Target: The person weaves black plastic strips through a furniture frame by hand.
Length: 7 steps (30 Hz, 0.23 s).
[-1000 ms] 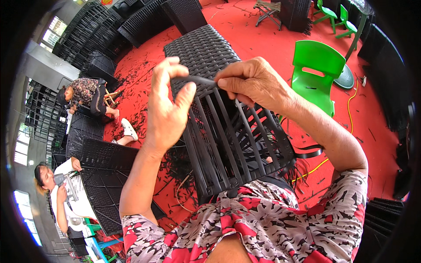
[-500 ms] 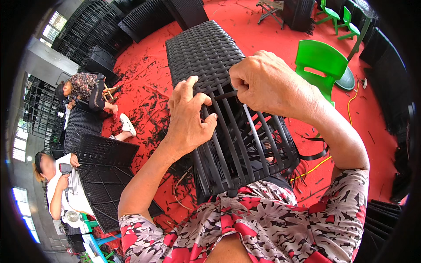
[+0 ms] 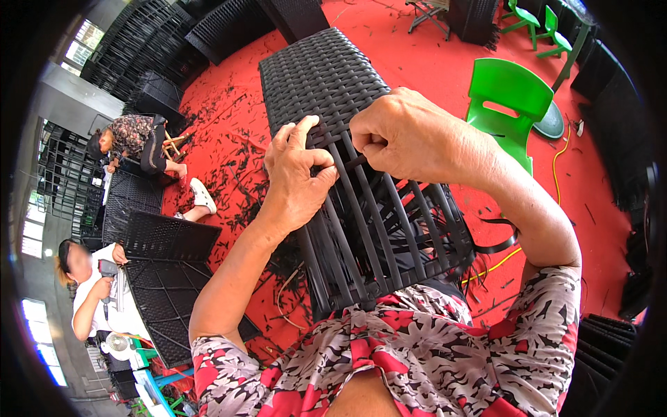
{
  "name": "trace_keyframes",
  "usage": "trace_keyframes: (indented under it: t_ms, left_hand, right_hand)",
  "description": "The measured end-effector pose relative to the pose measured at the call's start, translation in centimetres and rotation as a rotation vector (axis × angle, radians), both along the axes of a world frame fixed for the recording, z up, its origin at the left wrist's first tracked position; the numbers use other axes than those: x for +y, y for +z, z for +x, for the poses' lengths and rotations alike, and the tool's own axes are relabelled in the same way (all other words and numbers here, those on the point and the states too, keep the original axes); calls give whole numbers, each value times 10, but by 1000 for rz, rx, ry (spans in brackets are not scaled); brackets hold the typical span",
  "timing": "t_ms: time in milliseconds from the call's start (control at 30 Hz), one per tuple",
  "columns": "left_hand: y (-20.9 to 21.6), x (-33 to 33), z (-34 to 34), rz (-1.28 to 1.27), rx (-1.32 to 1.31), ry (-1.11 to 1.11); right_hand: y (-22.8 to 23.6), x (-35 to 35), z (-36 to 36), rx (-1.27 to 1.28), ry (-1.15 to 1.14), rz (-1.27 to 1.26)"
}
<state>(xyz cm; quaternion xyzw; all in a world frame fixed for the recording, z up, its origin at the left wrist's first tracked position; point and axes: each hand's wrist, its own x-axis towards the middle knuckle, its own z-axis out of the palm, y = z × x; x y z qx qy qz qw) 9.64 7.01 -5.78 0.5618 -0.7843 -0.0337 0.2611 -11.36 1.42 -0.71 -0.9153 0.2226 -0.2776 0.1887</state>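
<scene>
A black woven wicker panel on a box-shaped frame (image 3: 319, 80) leans up in front of my lap. Its far half is tightly woven, while the near half shows bare lengthwise black strips (image 3: 372, 201) with gaps between them. A short stretch of dark flat weaving strip (image 3: 354, 164) crosses these just below the woven edge. My right hand (image 3: 417, 139) is closed in a pinch on this strip's right part. On the left side, my left hand (image 3: 295, 177) has thumb and forefinger pressed together at the strip, with its other fingers resting on the weave's edge.
A green plastic chair (image 3: 507, 104) stands to the right, near a yellow cable (image 3: 559, 174). Black scraps litter the red floor covering (image 3: 229, 125). Two people work at the left beside black woven panels (image 3: 170, 292); one holds a power tool (image 3: 107, 271). A loose strip loop (image 3: 500, 243) sticks out right.
My right hand has shifted slightly left and closer to my left hand. My left thumb, apart from the forefinger before, has closed against it.
</scene>
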Motion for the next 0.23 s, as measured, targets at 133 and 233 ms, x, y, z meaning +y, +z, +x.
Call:
trace_keyframes:
  t_ms: [133, 233]
  left_hand:
    - [16, -2, 8, 92, 358, 72]
    - [51, 8, 10, 142, 635, -27]
  right_hand:
    - [-5, -5, 3, -143, -58, -103]
    - [-16, -7, 23, -392, 3, -127]
